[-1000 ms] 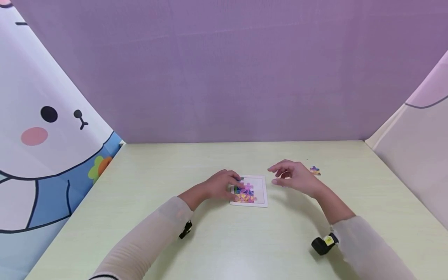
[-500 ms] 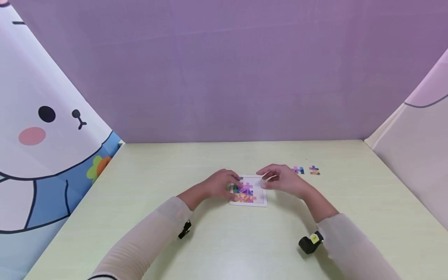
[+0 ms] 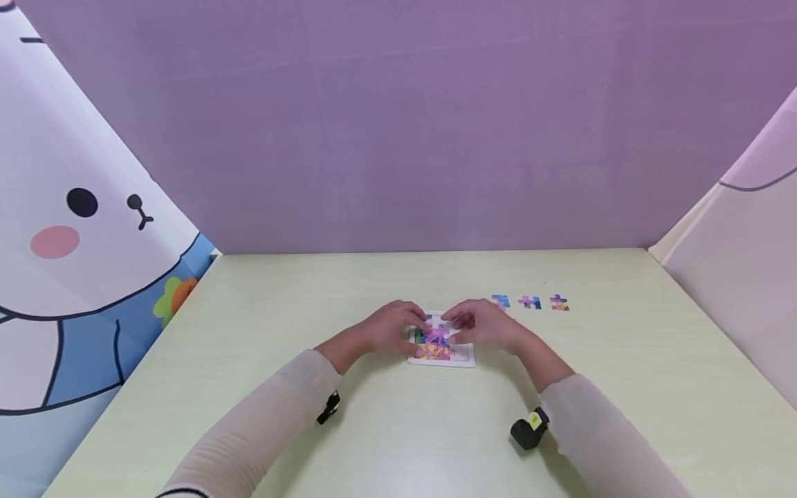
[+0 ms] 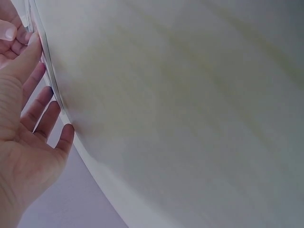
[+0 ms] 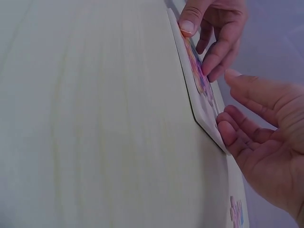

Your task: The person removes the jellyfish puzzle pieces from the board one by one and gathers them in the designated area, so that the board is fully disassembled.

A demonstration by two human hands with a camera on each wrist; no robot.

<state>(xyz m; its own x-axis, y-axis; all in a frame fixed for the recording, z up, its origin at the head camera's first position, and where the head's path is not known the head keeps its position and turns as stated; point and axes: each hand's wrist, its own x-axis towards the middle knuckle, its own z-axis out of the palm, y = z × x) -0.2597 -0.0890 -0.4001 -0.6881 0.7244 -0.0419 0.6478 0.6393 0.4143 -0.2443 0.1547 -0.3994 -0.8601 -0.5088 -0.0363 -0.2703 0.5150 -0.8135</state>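
Observation:
A white framed puzzle board (image 3: 461, 362) lies on the table, its left part filled with colourful pieces (image 3: 436, 349). My left hand (image 3: 389, 328) rests its thumb and fingers on the board's left side. In the right wrist view the left thumb (image 5: 188, 26) is at the board's edge. My right hand (image 3: 482, 324) is over the board's right side, fingers bent and spread apart, with nothing visible between them. Its lower fingertips are right at the frame in the right wrist view. Part of the picture is hidden under both hands.
Behind the right hand lie three loose puzzle pieces (image 3: 530, 302) in a row on the pale table (image 3: 398, 429). A purple cloth wall (image 3: 423, 138) rises at the back edge. Printed cartoon cloth (image 3: 93, 277) hangs at the left side.
My right hand has moved left from beside the board to over it, near the left hand. Two more loose pieces now show behind it. The left hand stays in place.

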